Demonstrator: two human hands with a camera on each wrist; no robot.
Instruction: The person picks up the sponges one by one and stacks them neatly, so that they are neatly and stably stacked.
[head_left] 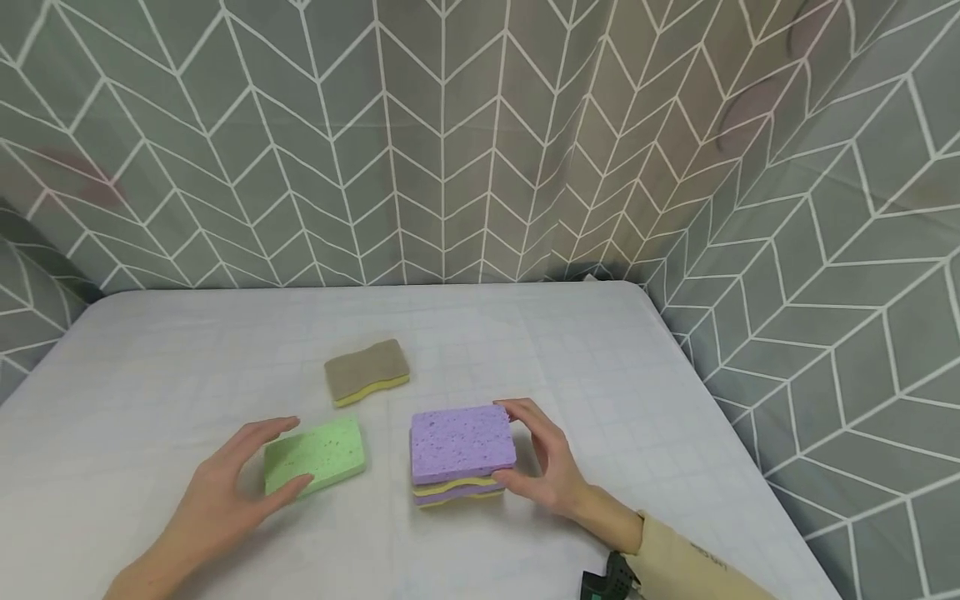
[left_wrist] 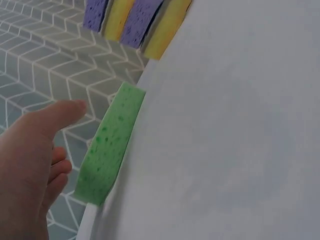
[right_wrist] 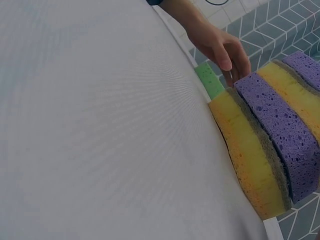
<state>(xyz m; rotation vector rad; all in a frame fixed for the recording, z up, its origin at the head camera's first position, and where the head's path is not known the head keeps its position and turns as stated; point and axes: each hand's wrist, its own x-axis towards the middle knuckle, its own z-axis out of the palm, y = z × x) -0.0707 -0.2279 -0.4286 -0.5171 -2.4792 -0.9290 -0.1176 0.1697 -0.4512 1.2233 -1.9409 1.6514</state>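
Four-layered, a stack of sponges alternates yellow ones with a grey scouring side and purple ones. Its top purple sponge lies flat and has small holes. My right hand grips that sponge at its right end, thumb at the front corner and a finger at the back corner. Left of the stack, a green sponge rests flat on the table. My left hand hovers around its left end, thumb and fingers spread apart. The left wrist view shows a gap between the thumb and the green sponge.
A grey-topped yellow sponge lies farther back, behind the green one. The white-covered table reaches to grey chevron-patterned curtains at the back and right. A dark device is strapped near the right wrist.
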